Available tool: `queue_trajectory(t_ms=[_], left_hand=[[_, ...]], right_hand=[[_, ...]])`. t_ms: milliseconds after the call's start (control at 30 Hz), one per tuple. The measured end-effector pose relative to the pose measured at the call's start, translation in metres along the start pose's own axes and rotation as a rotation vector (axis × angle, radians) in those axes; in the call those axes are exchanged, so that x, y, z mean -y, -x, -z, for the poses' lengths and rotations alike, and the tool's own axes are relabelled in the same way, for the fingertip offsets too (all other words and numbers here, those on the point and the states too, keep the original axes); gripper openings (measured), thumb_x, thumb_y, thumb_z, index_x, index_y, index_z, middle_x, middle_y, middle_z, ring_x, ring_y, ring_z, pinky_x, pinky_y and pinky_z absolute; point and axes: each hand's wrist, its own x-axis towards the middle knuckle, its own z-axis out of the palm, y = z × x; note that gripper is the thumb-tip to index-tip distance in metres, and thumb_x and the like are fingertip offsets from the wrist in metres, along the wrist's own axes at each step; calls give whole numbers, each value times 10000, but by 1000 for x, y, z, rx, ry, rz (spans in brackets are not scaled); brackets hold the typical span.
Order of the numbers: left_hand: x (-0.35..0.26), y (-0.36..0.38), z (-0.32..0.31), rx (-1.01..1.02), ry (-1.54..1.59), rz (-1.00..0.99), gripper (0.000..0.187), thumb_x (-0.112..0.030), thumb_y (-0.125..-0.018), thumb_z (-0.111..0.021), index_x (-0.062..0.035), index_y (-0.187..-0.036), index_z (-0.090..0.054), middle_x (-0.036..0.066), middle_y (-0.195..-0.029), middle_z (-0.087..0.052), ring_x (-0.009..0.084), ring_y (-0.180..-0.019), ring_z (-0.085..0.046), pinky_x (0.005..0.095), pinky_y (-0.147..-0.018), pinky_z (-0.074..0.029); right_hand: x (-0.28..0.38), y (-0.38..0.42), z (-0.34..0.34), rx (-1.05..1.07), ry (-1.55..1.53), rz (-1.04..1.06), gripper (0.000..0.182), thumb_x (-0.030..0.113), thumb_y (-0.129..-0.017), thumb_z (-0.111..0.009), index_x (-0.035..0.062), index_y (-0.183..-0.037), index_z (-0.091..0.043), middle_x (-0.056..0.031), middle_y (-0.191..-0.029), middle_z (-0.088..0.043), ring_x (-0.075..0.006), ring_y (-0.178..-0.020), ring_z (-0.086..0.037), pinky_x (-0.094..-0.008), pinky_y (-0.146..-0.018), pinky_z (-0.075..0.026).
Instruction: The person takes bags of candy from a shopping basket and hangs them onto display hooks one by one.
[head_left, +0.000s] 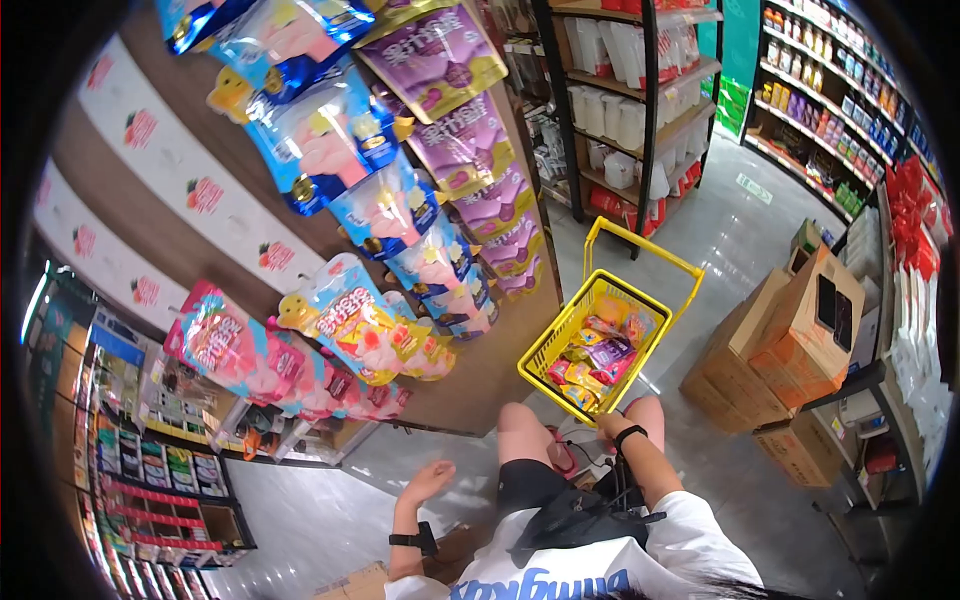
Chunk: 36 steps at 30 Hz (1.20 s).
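Note:
My left hand (429, 482) is raised over the floor at lower left, its fingers extended and nothing in them. At the near edge of a yellow basket (533, 373), my right hand (608, 424) has its fingers closed, but what they hold is hidden. Colourful candy packets (606, 352) lie inside the basket, which has a yellow handle (645, 247) at its far side. Blue bags (325, 135), purple bags (460, 145), yellow bags (350, 320) and pink bags (235, 345) hang in rows from a display on the left.
Cardboard boxes (765, 340) are stacked right of the basket, with a dark phone-like object (834, 306) on top. A dark shelf rack (640, 100) stands ahead. Bottle shelves (825, 75) line the far right. Another low shelf (165, 480) is at lower left.

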Motion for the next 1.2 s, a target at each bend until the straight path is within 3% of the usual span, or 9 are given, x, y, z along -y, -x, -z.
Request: queue_trajectory(t_ms=[233, 433, 567, 667, 700, 833, 933, 1033, 1200], left_hand=[[-14, -3, -23, 27, -26, 78, 478, -339, -904, -596, -14, -1245, -511, 100, -1128, -612, 162, -962, -597, 279, -796, -468], [-3, -23, -36, 74, -133, -22, 468, -322, -917, -577, 13, -1236, -508, 137, -1156, -610, 199, -1017, -597, 303, -865, -465], [7, -32, -35, 79, -247, -96, 467, -320, -921, -567, 22, -1232, -502, 180, -1159, -612, 242, -1040, -601, 327, -890, -462], [-46, -5, -44, 38, -303, -56, 455, -309, -920, -565, 20, -1229, -507, 202, -1141, -618, 255, -1056, -601, 336, -906, -458], [-46, -7, -44, 30, -301, -58, 450, -305, -919, -566, 19, -1226, -510, 202, -1136, -620, 257, -1057, -602, 336, -905, -459], [-46, -19, -53, 26, -265, -107, 431, -291, -917, -567, 13, -1219, -520, 204, -1126, -622, 268, -1062, -605, 331, -900, -463], [-60, -33, -67, 13, -276, -198, 388, -260, -915, -572, -1, -1201, -535, 166, -1082, -632, 235, -1011, -614, 319, -876, -471], [-64, -58, -85, 29, -331, -256, 361, -234, -913, -578, -5, -1188, -542, 151, -1048, -639, 231, -984, -621, 318, -872, -477], [-85, -101, -117, 102, -318, -356, 316, -222, -884, -595, -8, -1115, -570, 171, -982, -664, 259, -884, -655, 334, -776, -510]], right_hand=[[8, 21, -2, -141, 1, 3, 248, 122, -665, -570, 31, -866, -684, -186, -914, -676, -369, -890, -656, -454, -720, -539], [3, 18, -14, -89, 4, 24, 260, 159, -635, -612, 50, -851, -704, -178, -871, -681, -347, -854, -665, -448, -700, -534], [5, 23, -25, 38, 40, 112, 296, 195, -620, -649, 46, -869, -704, -170, -854, -684, -324, -826, -670, -408, -692, -529], [10, 32, -25, 107, 45, 115, 295, 204, -623, -653, 42, -863, -706, -173, -863, -685, -323, -812, -670, -409, -685, -525], [6, 31, -28, 132, 6, 217, 308, 209, -629, -647, 34, -877, -700, -181, -869, -683, -321, -803, -670, -406, -682, -520], [9, 20, -45, 306, 113, 246, 343, 205, -644, -611, 36, -934, -685, -202, -851, -675, -314, -785, -668, -402, -657, -512], [-2, 4, -50, 217, -46, 216, 346, 201, -642, -604, 31, -934, -678, -209, -844, -669, -327, -770, -664, -419, -636, -508], [-17, -6, -12, 195, -48, 197, 421, 247, -768, -553, 48, -1129, -640, -217, -1009, -656, -379, -945, -628, -437, -813, -500], [-68, -36, 24, -75, -146, -30, 399, 254, -724, -600, 3, -1028, -658, -209, -1004, -659, -362, -969, -625, -439, -831, -501]])
